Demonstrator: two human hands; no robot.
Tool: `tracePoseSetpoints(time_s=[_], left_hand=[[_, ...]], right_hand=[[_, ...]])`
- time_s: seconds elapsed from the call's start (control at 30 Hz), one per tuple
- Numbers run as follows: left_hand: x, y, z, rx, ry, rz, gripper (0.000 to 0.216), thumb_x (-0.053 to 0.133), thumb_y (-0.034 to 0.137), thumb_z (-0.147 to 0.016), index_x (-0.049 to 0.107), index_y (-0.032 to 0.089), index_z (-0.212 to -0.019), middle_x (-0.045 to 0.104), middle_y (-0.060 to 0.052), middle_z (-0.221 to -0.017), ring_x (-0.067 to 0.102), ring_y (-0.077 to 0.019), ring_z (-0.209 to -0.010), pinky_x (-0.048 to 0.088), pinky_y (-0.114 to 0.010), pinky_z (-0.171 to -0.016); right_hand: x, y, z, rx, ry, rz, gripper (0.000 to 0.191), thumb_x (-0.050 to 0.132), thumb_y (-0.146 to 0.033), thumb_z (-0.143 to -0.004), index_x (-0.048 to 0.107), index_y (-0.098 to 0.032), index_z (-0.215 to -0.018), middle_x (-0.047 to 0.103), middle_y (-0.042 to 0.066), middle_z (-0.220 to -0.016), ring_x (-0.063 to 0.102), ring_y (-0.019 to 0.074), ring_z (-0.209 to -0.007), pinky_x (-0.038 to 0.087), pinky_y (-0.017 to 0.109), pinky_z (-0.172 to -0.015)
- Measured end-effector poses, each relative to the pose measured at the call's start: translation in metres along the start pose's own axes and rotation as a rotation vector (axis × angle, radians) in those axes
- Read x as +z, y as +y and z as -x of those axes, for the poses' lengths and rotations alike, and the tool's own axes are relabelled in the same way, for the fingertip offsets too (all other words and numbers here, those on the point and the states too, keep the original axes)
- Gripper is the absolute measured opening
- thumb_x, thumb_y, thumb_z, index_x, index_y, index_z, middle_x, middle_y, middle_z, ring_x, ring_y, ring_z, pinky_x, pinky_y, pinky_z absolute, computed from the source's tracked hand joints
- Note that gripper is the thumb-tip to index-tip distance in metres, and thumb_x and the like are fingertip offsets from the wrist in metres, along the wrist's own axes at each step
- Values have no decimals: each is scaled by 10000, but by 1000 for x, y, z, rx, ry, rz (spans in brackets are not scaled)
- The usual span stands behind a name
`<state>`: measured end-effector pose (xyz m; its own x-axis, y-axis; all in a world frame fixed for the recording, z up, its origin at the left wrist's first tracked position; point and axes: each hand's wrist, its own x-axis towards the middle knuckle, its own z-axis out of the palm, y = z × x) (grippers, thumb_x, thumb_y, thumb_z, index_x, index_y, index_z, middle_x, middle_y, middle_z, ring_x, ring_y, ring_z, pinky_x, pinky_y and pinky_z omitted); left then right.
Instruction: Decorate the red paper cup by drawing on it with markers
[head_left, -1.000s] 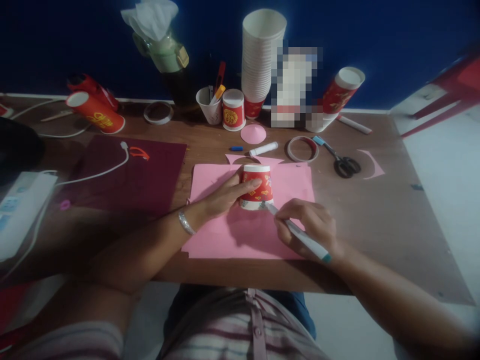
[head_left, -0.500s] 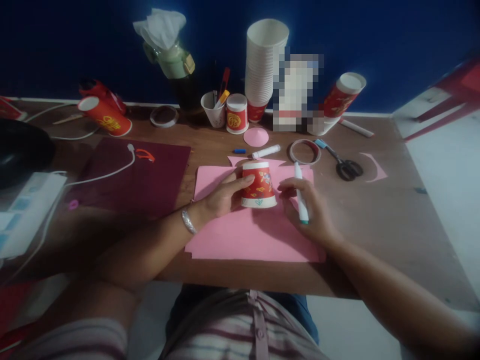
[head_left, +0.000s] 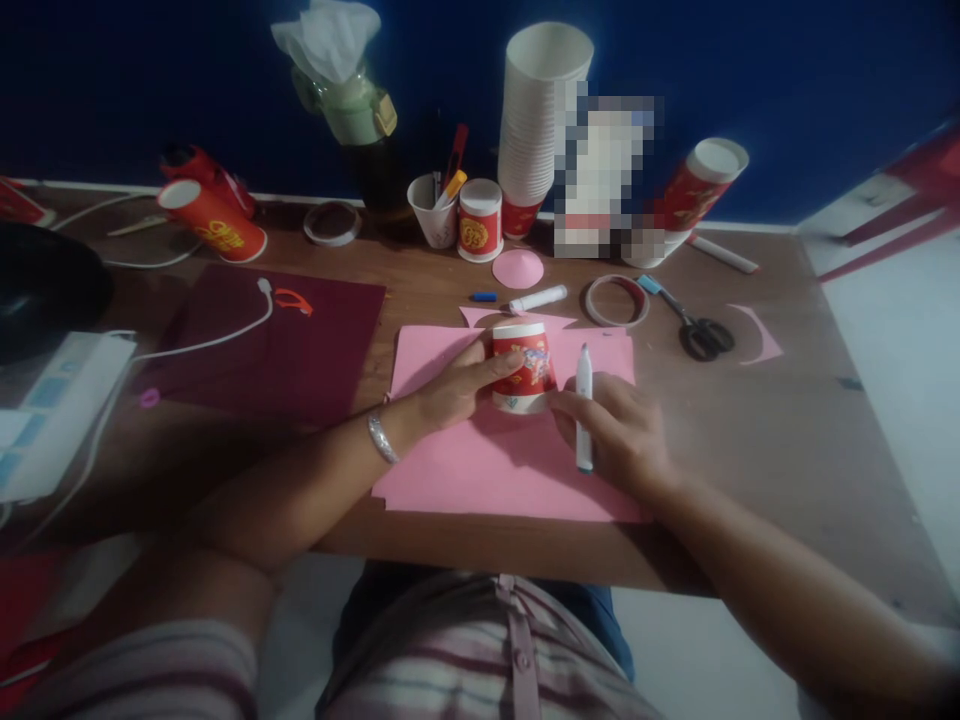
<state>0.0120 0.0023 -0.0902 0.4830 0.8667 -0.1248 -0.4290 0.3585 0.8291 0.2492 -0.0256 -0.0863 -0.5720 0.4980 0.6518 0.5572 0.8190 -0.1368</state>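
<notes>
An upside-down red paper cup [head_left: 525,368] with a white rim stands on a pink paper sheet [head_left: 495,470] in the middle of the table. My left hand [head_left: 457,385] wraps its fingers round the cup's left side. My right hand [head_left: 619,430] rests on the pink sheet just right of the cup, its fingertips touching the cup's base. It grips a white marker [head_left: 583,405] with the tip pointing up and away from me.
A dark red sheet [head_left: 300,360] with a white cable lies to the left. Behind are a marker cap [head_left: 536,299], a pink paper cone [head_left: 517,268], a tape ring [head_left: 616,300], scissors [head_left: 694,325], a stack of white cups [head_left: 536,110] and several red cups.
My right hand lifted the marker's tip off the cup's base, turned it upright and moved close to the cup. My left hand has kept its hold on the cup.
</notes>
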Motion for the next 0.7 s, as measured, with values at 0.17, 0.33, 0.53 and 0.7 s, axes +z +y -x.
tracePoseSetpoints(time_s=[0.17,0.33,0.53,0.7], left_hand=[[3,-1,-1,44,62,-68,508,955,476,-826,698,214,-1178,779,-49,-1090,733,-182,-985,578,-308,-906],[3,0,2,0,65,-49,414,894,455,-885,700,182,-1128,782,-60,-1036,734,-177,-916,585,-317,-873],[0,0,1,-13,58,-20,421,884,436,-856,717,179,-1144,804,-98,-1101,759,-212,-982,602,-328,-863],[-2,-1,1,-33,53,-35,429,874,430,-852,714,172,-1156,809,-125,-1147,765,-238,-1050,599,-346,-890]], right_hand=[[0,-2,-2,-81,-27,17,306,614,-14,-998,681,-211,-1222,623,8,-818,539,169,-695,445,309,-643],[-4,-5,-5,-6,2,-106,317,673,-138,-1049,679,-226,-1353,632,-4,-820,592,160,-681,513,285,-628],[-23,-14,-7,58,80,-250,377,494,-378,-1169,703,-193,-1422,670,55,-892,696,181,-723,598,304,-599],[-26,-28,-12,38,66,-377,161,632,-172,-1055,696,-169,-1203,783,51,-868,759,178,-717,648,299,-609]])
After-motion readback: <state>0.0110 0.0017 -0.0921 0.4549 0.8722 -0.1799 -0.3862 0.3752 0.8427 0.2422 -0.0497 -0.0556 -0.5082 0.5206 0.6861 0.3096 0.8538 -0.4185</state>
